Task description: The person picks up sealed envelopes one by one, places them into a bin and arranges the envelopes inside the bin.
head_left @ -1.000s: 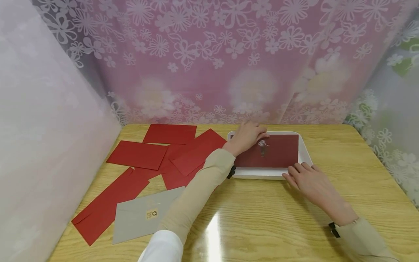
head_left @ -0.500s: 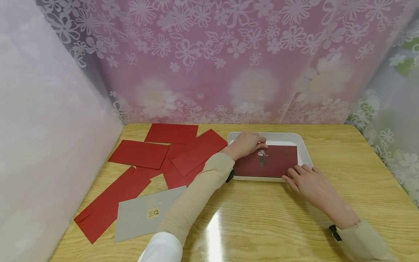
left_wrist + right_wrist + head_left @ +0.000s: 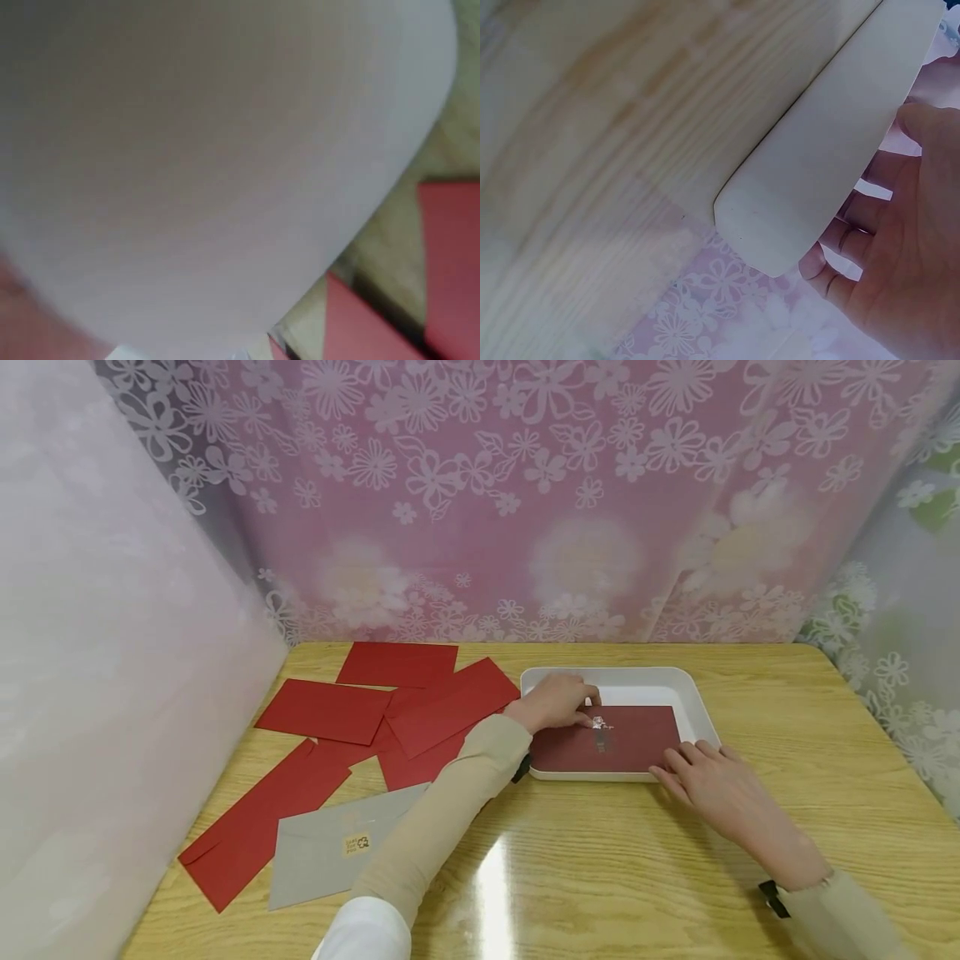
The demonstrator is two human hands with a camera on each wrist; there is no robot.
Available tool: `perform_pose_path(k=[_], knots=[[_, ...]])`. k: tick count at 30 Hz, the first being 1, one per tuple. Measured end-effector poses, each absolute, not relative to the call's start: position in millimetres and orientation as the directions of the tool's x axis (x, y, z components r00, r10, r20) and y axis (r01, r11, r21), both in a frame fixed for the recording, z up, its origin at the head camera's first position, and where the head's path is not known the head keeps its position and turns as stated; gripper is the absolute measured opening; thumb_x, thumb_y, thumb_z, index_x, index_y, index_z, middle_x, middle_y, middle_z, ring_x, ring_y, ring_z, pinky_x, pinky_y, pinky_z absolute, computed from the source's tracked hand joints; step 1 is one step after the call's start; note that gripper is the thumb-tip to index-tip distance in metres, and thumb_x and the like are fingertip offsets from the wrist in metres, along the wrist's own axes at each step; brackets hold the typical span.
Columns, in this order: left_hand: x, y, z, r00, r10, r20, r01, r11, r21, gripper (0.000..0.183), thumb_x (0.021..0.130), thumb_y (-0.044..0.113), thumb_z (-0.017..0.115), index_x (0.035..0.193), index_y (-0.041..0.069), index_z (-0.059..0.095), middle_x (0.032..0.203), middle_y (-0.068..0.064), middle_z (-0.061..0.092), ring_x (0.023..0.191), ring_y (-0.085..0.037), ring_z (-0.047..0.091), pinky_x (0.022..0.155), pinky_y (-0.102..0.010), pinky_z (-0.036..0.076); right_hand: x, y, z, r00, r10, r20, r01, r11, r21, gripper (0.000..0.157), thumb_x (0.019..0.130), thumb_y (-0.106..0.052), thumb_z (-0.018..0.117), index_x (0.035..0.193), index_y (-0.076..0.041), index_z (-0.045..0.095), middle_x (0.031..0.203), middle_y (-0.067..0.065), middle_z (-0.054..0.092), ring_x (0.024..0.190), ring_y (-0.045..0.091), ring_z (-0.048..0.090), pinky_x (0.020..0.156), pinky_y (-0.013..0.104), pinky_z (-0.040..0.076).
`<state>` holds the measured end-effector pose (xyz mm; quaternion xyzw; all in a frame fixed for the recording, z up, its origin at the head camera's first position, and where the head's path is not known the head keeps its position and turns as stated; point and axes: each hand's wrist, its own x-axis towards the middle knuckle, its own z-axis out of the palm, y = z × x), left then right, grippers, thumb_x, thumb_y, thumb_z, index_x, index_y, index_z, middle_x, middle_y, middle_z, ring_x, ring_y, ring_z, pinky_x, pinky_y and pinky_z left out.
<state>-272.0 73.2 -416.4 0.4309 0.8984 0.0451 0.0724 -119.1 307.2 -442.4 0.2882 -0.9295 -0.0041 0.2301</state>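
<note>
A dark red envelope (image 3: 630, 752) with a pale flower print lies in a white tray (image 3: 637, 677), along its near side. My left hand (image 3: 555, 700) is over the envelope's left part. Its thumb touches the envelope by the print, and a gap shows between thumb and forefinger at the far edge. At the tray's near right corner, my right hand (image 3: 708, 785) grips the rim. In the right wrist view the thumb of my right hand (image 3: 907, 247) is against the tray's outer wall (image 3: 802, 157), fingers over the rim.
Several red envelopes (image 3: 326, 710) lie overlapping on the wooden table (image 3: 600, 868), left of the tray. A grey envelope (image 3: 322, 868) with a gold sticker is nearer, partly behind the left sleeve (image 3: 427, 827). Flowered curtains (image 3: 465, 527) surround the table. A sleeve fills most of the left wrist view.
The dark red envelope has come down toward the tray's near side with my left hand. Thumb and forefinger of that hand have parted. My right hand has kept its place at the rim.
</note>
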Motion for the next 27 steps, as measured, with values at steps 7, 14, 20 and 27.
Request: perform_pose_path(k=[7, 14, 20, 27], knots=[[-266.8, 70.3, -420.6, -0.640, 0.755, -0.141, 0.737, 0.655, 0.166, 0.037, 0.097, 0.037, 0.069, 0.131, 0.022, 0.065, 0.116, 0.000, 0.064, 0.106, -0.013, 0.060, 0.088, -0.026, 0.048, -117.9, 305.6, -444.8, -0.724, -0.535, 0.435, -0.529, 0.836, 0.147, 0.049, 0.108, -0.050, 0.039, 0.088, -0.010, 0.059, 0.074, 0.003, 0.052, 0.066, 0.026, 0.050, 0.059, 0.044, 0.046], [-260.9, 66.9, -414.3, -0.645, 0.750, -0.146, 0.733, 0.661, 0.160, 0.036, 0.095, 0.034, 0.072, 0.129, 0.022, 0.067, 0.114, 0.000, 0.062, 0.103, -0.012, 0.058, 0.086, -0.027, 0.048, -116.9, 304.8, -443.9, -0.742, -0.519, 0.424, -0.518, 0.846, 0.127, 0.041, 0.105, -0.045, 0.049, 0.090, -0.009, 0.060, 0.075, 0.003, 0.054, 0.066, 0.025, 0.049, 0.059, 0.043, 0.046], [-258.0, 59.7, -402.5, -0.662, 0.746, -0.064, 0.729, 0.662, 0.173, 0.026, 0.102, 0.029, 0.062, 0.125, 0.020, 0.069, 0.114, 0.001, 0.064, 0.100, -0.010, 0.061, 0.085, -0.022, 0.048, -115.5, 304.6, -443.0, -0.778, -0.508, 0.370, -0.503, 0.856, 0.117, 0.027, 0.101, -0.032, 0.058, 0.099, -0.007, 0.067, 0.087, 0.008, 0.062, 0.079, 0.030, 0.058, 0.068, 0.049, 0.049], [-249.6, 29.3, -373.7, -0.673, 0.735, 0.084, 0.730, 0.642, 0.235, 0.022, 0.104, 0.030, 0.060, 0.120, 0.019, 0.071, 0.109, 0.004, 0.065, 0.088, -0.008, 0.061, 0.074, -0.021, 0.049, -115.0, 303.8, -441.4, -0.760, -0.519, 0.390, -0.514, 0.848, 0.126, 0.020, 0.099, -0.021, 0.057, 0.099, -0.004, 0.068, 0.088, 0.010, 0.064, 0.078, 0.030, 0.056, 0.066, 0.047, 0.049]])
